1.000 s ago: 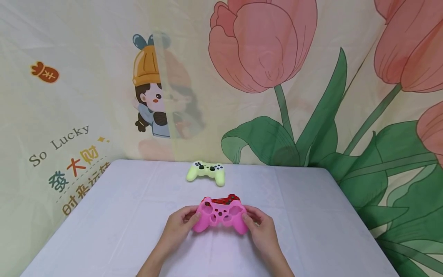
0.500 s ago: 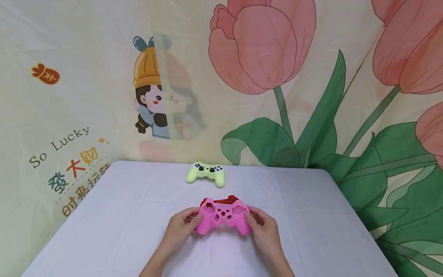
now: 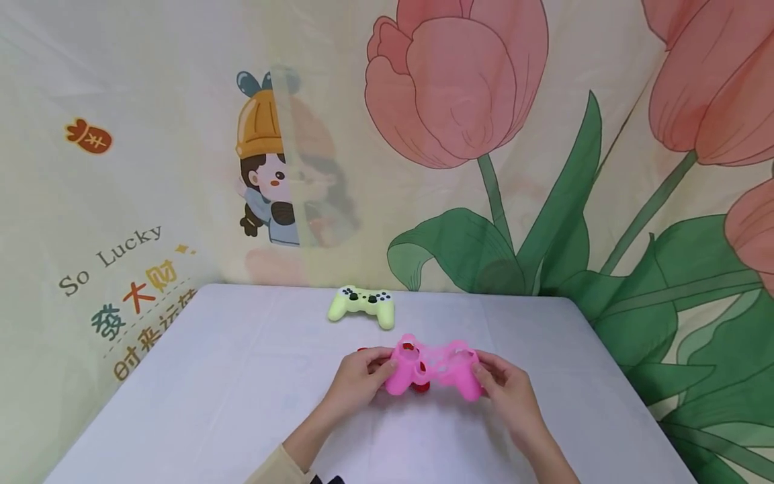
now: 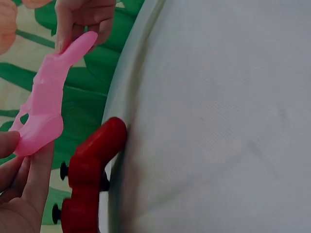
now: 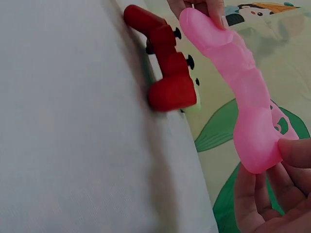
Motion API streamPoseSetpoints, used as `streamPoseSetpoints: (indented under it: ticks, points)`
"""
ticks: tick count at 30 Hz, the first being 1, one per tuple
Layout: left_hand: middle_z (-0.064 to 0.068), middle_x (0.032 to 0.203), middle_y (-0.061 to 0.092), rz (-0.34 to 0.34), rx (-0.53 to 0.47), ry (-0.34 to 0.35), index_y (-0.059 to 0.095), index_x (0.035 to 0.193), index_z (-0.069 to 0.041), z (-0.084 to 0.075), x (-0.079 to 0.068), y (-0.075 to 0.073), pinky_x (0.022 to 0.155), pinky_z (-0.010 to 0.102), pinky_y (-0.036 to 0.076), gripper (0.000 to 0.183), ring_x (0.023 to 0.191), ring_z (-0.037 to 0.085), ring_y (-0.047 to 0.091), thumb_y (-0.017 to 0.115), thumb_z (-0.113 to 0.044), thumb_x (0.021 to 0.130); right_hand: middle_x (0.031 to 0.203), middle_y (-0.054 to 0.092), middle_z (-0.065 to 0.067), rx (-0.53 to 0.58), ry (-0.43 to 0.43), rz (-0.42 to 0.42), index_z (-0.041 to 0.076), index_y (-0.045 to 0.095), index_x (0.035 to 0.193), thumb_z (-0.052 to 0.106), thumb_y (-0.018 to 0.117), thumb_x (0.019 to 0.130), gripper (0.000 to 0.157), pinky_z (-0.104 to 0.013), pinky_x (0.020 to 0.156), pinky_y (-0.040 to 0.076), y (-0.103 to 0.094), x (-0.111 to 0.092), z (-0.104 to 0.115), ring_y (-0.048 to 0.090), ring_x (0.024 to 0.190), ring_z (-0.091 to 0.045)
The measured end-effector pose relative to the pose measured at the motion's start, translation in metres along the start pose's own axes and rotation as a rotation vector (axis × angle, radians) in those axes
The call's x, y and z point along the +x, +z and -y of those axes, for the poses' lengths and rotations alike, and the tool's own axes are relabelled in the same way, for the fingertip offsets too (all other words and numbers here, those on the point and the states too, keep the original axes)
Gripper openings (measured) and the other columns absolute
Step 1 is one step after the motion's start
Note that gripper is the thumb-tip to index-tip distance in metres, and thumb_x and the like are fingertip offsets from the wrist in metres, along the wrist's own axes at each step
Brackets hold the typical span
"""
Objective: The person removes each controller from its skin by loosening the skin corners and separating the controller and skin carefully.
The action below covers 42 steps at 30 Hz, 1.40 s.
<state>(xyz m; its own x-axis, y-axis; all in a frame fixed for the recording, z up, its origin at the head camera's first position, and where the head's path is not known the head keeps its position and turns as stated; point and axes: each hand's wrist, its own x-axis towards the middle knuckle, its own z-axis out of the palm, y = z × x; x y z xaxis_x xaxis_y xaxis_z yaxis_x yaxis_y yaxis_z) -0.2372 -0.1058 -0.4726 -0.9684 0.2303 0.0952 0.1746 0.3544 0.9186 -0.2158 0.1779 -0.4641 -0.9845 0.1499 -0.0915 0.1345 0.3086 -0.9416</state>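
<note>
Shifted right since the earlier frame: pink shell and both hands. At the far side, left of centre, a pale yellow-green controller rests on the white table, apart from the work. Left hand pinches the shell's left grip between thumb and fingers. Red controller lies on the table below the raised shell and apart from it, largely hidden in the head view, long axis roughly left to right, as is the shell's. Governing relation, as judged: shell's left half overlaps it, right half extends past, leaving the left hand nearer. Right hand pinches the shell's right grip
</note>
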Motion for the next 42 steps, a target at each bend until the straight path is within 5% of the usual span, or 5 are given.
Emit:
streamPoseSetpoints:
  ticks: [11, 20, 24, 32, 42]
  points:
    - [-0.004, 0.107, 0.073, 0.118, 0.009, -0.034, 0.074, 0.131, -0.013, -0.032, 0.047, 0.062, 0.075, 0.029, 0.059, 0.033, 0.089, 0.011, 0.068, 0.071, -0.029, 0.103, 0.144, 0.060, -0.024, -0.117, -0.010, 0.025, -0.002, 0.052, 0.153, 0.027, 0.061, 0.110, 0.053, -0.025, 0.082, 0.061, -0.079, 0.030, -0.020, 0.066, 0.104, -0.011]
    - [-0.001, 0.104, 0.069, 0.159, -0.118, -0.195, 0.073, 0.128, -0.009, -0.045, 0.078, 0.121, 0.083, 0.038, 0.062, 0.031, 0.089, 0.016, 0.066, 0.071, -0.025, 0.103, 0.149, 0.055, -0.030, -0.192, -0.007, 0.056, -0.008, 0.043, 0.156, 0.031, 0.056, 0.112, 0.060, -0.027, 0.083, 0.061, -0.133, 0.056, -0.041, 0.064, 0.103, -0.001]
    - [0.000, 0.099, 0.070, 0.170, -0.139, -0.213, 0.073, 0.125, -0.005, -0.044, 0.086, 0.141, 0.083, 0.036, 0.061, 0.029, 0.087, 0.015, 0.066, 0.071, -0.023, 0.103, 0.146, 0.056, -0.031, -0.188, 0.004, 0.071, -0.012, 0.041, 0.155, 0.029, 0.056, 0.112, 0.061, -0.027, 0.083, 0.061, -0.147, 0.065, -0.052, 0.062, 0.097, 0.004]
    - [0.001, 0.092, 0.072, 0.139, -0.192, -0.216, 0.074, 0.117, 0.000, -0.044, 0.090, 0.170, 0.076, 0.027, 0.058, 0.021, 0.080, 0.011, 0.066, 0.072, -0.014, 0.100, 0.151, 0.049, -0.036, -0.288, 0.039, 0.084, -0.015, 0.041, 0.153, 0.030, 0.052, 0.113, 0.061, -0.025, 0.081, 0.059, -0.165, 0.070, -0.066, 0.062, 0.104, -0.005]
    - [0.003, 0.091, 0.070, 0.105, -0.179, -0.259, 0.074, 0.115, 0.002, -0.051, 0.090, 0.197, 0.078, 0.029, 0.061, 0.021, 0.082, 0.013, 0.069, 0.074, -0.012, 0.099, 0.154, 0.043, -0.039, -0.439, 0.057, 0.086, -0.015, 0.043, 0.151, 0.033, 0.050, 0.113, 0.062, -0.030, 0.086, 0.053, -0.180, 0.078, -0.080, 0.046, 0.136, -0.051]
